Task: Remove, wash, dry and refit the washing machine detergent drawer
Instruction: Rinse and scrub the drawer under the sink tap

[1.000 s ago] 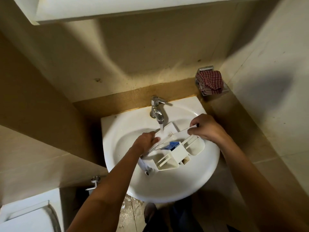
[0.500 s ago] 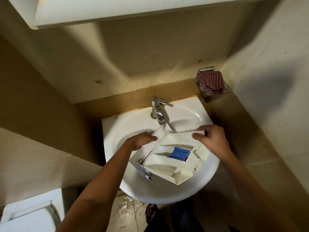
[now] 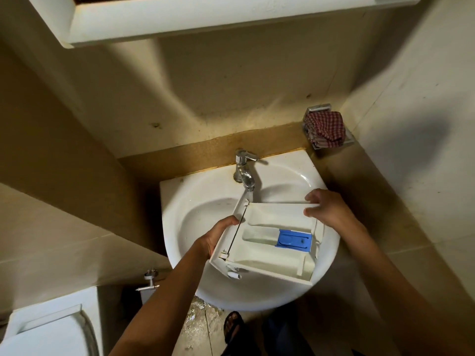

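The white detergent drawer (image 3: 267, 255) with its blue insert (image 3: 294, 240) is held open side up over the white sink (image 3: 203, 199). My left hand (image 3: 218, 236) grips the drawer's front panel at the left end. My right hand (image 3: 326, 208) grips the back right corner. Water runs from the metal tap (image 3: 244, 172) onto the drawer's upper left corner.
A red checked cloth (image 3: 325, 127) lies in a metal wall holder at the back right. A white toilet (image 3: 46, 327) stands at the lower left, with a water valve (image 3: 150, 281) on the wall beside it. The floor under the sink is wet. A white shelf (image 3: 205, 14) hangs overhead.
The drawer has been turned from tilted on its edge to lying flat with its compartments facing up. Both hands shifted with it, the right hand lower and further right.
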`<action>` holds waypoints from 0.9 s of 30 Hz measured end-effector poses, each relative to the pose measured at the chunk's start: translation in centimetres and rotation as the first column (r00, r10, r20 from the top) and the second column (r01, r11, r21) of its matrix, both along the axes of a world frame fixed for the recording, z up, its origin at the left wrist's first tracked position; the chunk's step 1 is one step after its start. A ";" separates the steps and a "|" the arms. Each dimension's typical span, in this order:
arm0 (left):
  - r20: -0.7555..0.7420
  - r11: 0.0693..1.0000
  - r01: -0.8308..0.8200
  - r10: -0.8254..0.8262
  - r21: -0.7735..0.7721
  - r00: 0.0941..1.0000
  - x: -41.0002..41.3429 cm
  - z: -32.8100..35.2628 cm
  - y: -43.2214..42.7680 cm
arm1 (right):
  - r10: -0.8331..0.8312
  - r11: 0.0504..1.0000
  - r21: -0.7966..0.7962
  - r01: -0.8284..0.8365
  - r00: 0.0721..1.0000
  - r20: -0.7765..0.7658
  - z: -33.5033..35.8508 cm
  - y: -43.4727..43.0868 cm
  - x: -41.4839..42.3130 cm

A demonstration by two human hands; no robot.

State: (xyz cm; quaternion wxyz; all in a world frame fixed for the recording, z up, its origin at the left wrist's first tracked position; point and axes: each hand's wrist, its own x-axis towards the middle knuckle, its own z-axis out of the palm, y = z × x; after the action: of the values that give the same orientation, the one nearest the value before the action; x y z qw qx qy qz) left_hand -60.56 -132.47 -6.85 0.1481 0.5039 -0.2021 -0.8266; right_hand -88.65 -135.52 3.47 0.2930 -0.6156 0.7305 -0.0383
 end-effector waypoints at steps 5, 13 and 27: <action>-0.047 0.993 -0.108 0.106 -0.040 0.993 -0.8 0.2 0.8 | 0.443 0.872 -0.067 -0.484 0.842 -0.308 0.2 1.7 6.3; 0.072 0.976 -0.102 0.118 -0.193 0.990 -1.9 0.7 2.0 | 0.570 0.814 0.264 -0.517 0.798 -0.196 -5.1 2.6 13.1; 0.142 0.962 -0.165 0.199 -0.220 0.970 -2.9 1.6 2.8 | 0.515 0.853 0.067 -0.518 0.815 -0.265 -6.5 2.9 12.9</action>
State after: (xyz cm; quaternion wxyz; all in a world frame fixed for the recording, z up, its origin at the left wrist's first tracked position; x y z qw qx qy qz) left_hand -63.44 -129.64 -5.27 0.2579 0.5683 -0.2508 -0.7400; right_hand -75.73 -132.66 -3.07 0.1862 -0.7909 0.5693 0.1250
